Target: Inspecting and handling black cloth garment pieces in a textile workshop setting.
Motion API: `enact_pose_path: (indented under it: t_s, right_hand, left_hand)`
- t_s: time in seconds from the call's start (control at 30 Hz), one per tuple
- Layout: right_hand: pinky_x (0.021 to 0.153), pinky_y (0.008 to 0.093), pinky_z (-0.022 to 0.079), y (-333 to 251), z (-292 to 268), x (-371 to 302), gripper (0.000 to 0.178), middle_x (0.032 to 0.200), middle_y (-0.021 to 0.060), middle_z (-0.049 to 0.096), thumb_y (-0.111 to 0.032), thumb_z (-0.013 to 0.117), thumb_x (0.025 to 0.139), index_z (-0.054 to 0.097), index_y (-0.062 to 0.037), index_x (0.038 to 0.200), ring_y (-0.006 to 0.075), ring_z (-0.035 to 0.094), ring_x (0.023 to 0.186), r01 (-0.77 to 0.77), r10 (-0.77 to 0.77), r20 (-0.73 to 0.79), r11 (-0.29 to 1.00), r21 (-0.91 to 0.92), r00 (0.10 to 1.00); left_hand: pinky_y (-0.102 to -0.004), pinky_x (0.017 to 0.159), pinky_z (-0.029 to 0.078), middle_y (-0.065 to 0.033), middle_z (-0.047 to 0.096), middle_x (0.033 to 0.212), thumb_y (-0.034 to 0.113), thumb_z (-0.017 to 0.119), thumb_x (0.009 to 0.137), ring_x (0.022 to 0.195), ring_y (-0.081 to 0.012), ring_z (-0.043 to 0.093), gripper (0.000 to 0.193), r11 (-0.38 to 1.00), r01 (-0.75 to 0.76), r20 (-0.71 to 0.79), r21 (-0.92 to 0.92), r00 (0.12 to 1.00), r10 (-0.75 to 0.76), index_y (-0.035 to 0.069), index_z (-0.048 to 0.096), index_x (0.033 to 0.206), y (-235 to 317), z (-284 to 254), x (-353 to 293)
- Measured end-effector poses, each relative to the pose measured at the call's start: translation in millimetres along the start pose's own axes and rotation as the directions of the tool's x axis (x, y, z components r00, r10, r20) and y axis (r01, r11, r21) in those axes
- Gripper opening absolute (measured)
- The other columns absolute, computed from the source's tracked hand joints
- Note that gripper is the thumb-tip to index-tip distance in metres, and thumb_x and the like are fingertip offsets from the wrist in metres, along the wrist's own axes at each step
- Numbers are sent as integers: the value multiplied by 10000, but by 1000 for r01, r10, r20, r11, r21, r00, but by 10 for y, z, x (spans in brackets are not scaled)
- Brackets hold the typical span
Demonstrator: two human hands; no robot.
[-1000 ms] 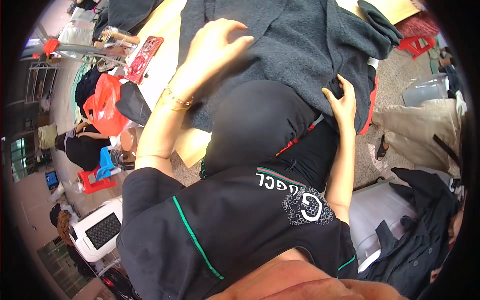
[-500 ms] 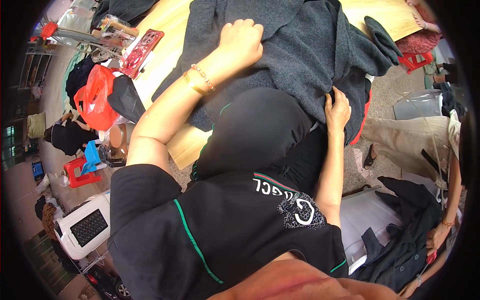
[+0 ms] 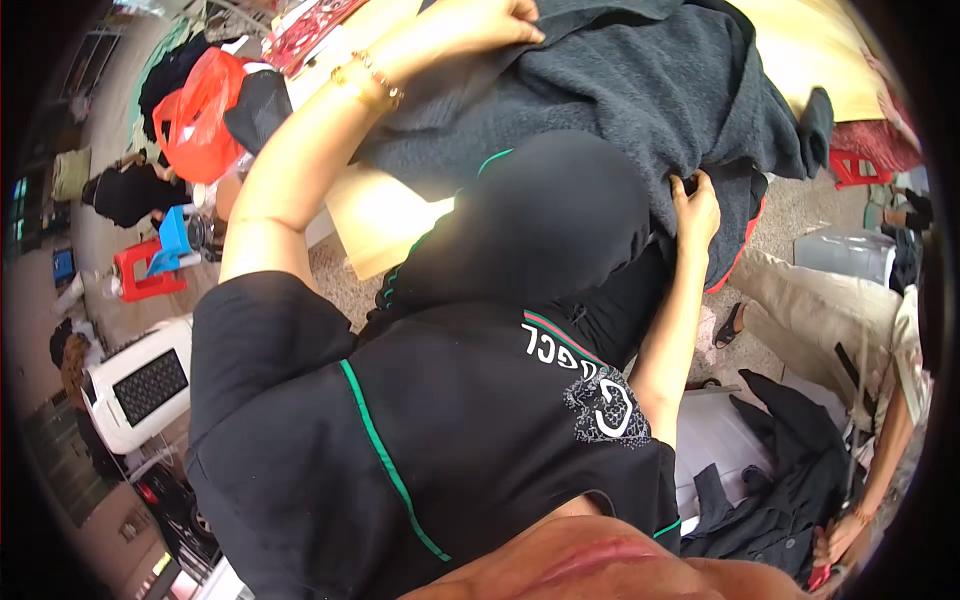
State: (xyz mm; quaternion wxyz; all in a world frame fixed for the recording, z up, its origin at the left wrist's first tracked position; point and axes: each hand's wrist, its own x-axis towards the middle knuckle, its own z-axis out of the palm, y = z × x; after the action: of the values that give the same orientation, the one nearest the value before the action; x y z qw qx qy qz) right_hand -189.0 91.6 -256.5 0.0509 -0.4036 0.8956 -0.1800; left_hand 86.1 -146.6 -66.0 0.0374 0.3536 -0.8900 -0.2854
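A dark grey woollen garment [image 3: 640, 95] lies in folds over the table and hangs down toward my lap. My left hand [image 3: 490, 22] is at the upper edge of the view, its fingers bent down and closed on a fold of the cloth. The fingertips are only partly seen. At the garment's near right edge, my right hand [image 3: 697, 210] pinches the cloth between thumb and fingers beside my knee. The garment's far part is cut off by the edge of the picture.
The pale wooden table [image 3: 375, 215] shows beside the cloth. A red patterned phone [image 3: 305, 35], an orange-red plastic bag [image 3: 200, 115] and a red stool [image 3: 150, 270] are on the left. At right, a person in beige trousers [image 3: 830, 310] stands by a dark buttoned garment [image 3: 790, 470].
My left hand has gone from a fist on the cloth to farther up, fingers bent down on it. The right hand stays at the garment's edge. The whole view has shifted.
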Motion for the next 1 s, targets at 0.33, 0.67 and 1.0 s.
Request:
enact_pose_path:
  t_s: [0.33,0.67,1.0]
  right_hand:
    - [952,418,433,82,199,-110,578,1191,240,593,-396,653,824,563,17,1219,370,565,1122,167,-179,144,982,90,973]
    - [880,440,465,116,214,29,454,1110,139,643,-406,640,835,637,-68,1139,330,584,1069,304,-247,286,937,-175,926]
    - [955,453,422,31,223,92,441,1186,120,614,-423,629,824,653,-114,1139,291,511,1192,295,-135,452,905,-306,882]
  left_hand:
    - [-291,573,431,-70,614,676,226,625,873,604,-137,528,234,954,-300,-219,-1,931,293,-5,666,865,407,-703,22]
    - [-265,591,444,-33,635,712,264,650,860,632,-111,555,234,976,-218,22,-18,976,219,43,682,928,30,-444,185]
    - [-342,728,494,-115,675,832,449,693,798,795,-212,647,444,1000,-1,45,29,999,0,22,679,920,47,367,-242]
